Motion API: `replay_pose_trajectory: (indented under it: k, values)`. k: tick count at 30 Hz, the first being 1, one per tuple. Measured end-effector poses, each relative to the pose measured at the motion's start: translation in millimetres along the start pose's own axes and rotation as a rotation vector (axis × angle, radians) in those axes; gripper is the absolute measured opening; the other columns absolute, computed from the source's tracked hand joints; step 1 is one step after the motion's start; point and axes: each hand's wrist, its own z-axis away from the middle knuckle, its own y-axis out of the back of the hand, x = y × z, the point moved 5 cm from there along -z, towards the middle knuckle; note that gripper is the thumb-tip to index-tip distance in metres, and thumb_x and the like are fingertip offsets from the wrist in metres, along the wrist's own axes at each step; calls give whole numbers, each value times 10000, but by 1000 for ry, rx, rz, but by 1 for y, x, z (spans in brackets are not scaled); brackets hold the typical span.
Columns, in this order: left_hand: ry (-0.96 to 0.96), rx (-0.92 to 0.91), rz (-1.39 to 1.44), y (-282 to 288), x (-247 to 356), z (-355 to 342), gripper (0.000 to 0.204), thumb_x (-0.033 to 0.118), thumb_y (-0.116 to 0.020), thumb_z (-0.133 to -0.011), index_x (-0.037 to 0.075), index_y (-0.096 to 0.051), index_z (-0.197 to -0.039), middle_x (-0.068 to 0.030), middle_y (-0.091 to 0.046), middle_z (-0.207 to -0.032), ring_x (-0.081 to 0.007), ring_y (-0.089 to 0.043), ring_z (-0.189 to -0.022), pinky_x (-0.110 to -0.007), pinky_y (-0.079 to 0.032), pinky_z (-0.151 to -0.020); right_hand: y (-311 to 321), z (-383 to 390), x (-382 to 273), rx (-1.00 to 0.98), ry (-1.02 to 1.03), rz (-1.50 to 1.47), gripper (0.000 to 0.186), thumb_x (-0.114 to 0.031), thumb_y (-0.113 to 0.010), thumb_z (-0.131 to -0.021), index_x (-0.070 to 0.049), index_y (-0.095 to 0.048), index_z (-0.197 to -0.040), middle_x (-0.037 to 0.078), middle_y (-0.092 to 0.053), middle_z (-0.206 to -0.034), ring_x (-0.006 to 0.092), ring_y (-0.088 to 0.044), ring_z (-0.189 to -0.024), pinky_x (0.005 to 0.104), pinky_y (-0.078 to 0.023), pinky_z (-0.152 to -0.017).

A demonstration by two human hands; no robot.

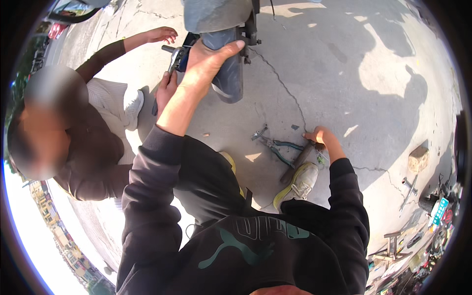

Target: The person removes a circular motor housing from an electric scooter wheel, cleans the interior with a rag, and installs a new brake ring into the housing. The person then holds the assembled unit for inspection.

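At the top middle, my left hand (206, 61) grips a dark tyre (230, 84) under a grey mudguard (216, 18). Its thumb lies across the tyre's face, while the other fingers are hidden behind it. Low on the right, my right hand (320, 136) is closed round the upper end of a brown bar-like tool (299, 162) on the ground beside my shoe (302, 181). What that tool is, I cannot tell. Green-handled pliers (280, 149) lie just left of it. Another person's hand (166, 88) holds a metal wrench (175, 58) next to the wheel.
A co-worker (93, 137) crouches on the left, their other hand (161, 34) reaching toward the wheel. Cracked concrete (275, 108) spreads below. On the right lie a stone block (418, 159) and a metal T-shaped tool (409, 189). Parked motorbikes (442, 216) stand beyond.
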Motion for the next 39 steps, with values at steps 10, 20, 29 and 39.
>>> replay_pose_trajectory:
  k: [10, 20, 29, 39]
  values:
    - [126, 61, -350, -33, 2, -4, 1084, 451, -900, -669, -189, -393, -1383, -314, -628, -1306, -380, -628, -1255, -368, -482, -1076, 65, -18, -38, 343, 341, -707, 557, -518, -648, -985, 9, -665, -1166, 147, -735, -937, 220, -715, -741, 389, -573, -681]
    - [118, 7, -355, -23, 6, -6, 1062, 444, -902, -664, -190, -421, -1368, -309, -634, -1295, -357, -643, -1230, -364, -498, -1054, 137, 37, -233, 236, 751, -1201, 690, -508, -494, -1071, 78, -459, -1433, 228, -684, -1231, 322, -717, -1003, 438, -571, -875]
    - [-39, -100, -94, 20, -6, -14, 1023, 422, -896, -619, -151, -473, -1354, -263, -661, -1260, -326, -647, -1201, -350, -483, -1050, 134, 53, -299, 363, 782, -1161, 539, -496, -464, -1084, 2, -616, -1221, 126, -746, -1047, 252, -727, -858, 395, -576, -749]
    - [-19, -184, 18, 30, -8, -13, 871, 317, -916, -698, -113, -525, -1345, -175, -689, -1237, -227, -679, -1115, -331, -528, -983, 125, 56, -298, 381, 732, -1121, 490, -490, -448, -1088, -46, -640, -1170, 98, -751, -963, 243, -733, -800, 386, -587, -721]
